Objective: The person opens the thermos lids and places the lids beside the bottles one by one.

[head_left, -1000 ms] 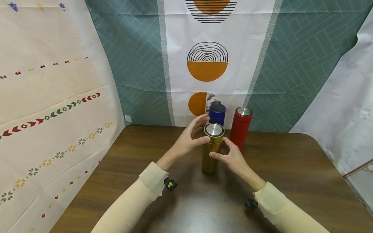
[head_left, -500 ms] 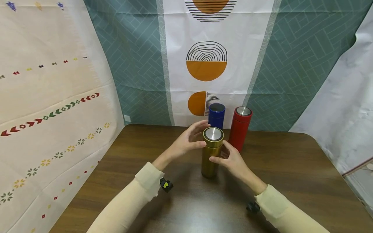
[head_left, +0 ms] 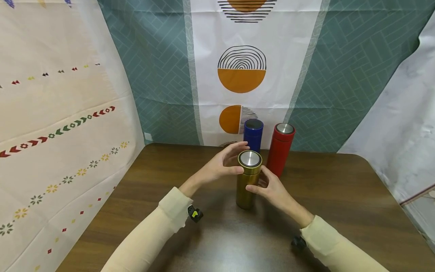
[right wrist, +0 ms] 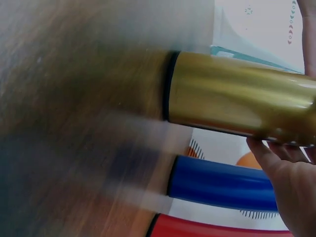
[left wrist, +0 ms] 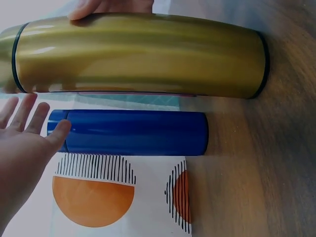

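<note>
A gold vacuum flask (head_left: pixel 246 189) with a steel-topped lid stands upright over the table's middle; I cannot tell whether its base touches the wood. My right hand (head_left: pixel 276 190) grips the flask's body from the right, thumb in front. Around the lid's left side is my left hand (head_left: pixel 221 166), fingers spread and loosely bent, thumb by the lid's rim. In the left wrist view those fingers (left wrist: pixel 39 118) look relaxed; contact with the lid is unclear. Just behind are a blue flask (head_left: pixel 253 136), partly hidden by the gold one, and a red flask (head_left: pixel 280 151) to its right.
The brown wooden table (head_left: pixel 340 196) extends to both sides of the flasks. A patterned curtain (head_left: pixel 163 75) hangs along its back edge. Pale embroidered cloth (head_left: pixel 61 158) covers the left side, and a whitish cloth (head_left: pixel 401 113) hangs at the right.
The gold flask has come slightly toward me with my right hand on it. My left hand has shifted down alongside its lid. The blue and red flasks stay put.
</note>
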`<state>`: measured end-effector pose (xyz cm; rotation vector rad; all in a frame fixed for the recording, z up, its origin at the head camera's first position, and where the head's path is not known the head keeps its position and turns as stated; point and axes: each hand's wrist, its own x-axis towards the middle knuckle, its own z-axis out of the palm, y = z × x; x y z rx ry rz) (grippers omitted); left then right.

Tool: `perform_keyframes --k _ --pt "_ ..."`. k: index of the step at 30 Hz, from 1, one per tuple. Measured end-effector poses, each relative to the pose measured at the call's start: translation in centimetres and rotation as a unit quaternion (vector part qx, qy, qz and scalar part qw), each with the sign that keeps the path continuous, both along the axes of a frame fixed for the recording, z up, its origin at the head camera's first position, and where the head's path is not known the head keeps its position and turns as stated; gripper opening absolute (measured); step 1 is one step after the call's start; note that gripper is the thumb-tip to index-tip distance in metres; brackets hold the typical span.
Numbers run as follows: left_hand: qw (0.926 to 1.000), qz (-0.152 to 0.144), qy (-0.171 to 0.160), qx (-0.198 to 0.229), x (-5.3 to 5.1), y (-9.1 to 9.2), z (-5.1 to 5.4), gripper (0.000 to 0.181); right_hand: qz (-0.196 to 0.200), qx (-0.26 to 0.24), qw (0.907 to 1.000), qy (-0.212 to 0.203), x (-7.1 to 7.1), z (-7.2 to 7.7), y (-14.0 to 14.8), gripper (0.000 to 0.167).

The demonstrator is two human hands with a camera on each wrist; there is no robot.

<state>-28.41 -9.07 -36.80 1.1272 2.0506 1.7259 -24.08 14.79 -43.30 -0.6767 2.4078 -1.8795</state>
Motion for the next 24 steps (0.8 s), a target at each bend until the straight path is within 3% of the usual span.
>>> perform_keyframes --k 9,16,24 --pt "0.9995 -0.021 0.013 -0.019 -0.6 0.2 0.2 0.1 0.022 0.023 0.9995 0.003 -0.4 -0.3 0.3 0.073" --pt "0.9985 -0.054 -0.001 -0.009 -1.0 0.5 0.4 0.088 0.041 0.038 0.9984 0.004 -0.5 -0.4 0.5 0.075" --pt "0.9974 -0.059 -0.01 -0.041 -1.4 0.3 0.4 0.086 0.049 0.046 0.9977 0.009 -0.7 -0.2 0.6 0.074"
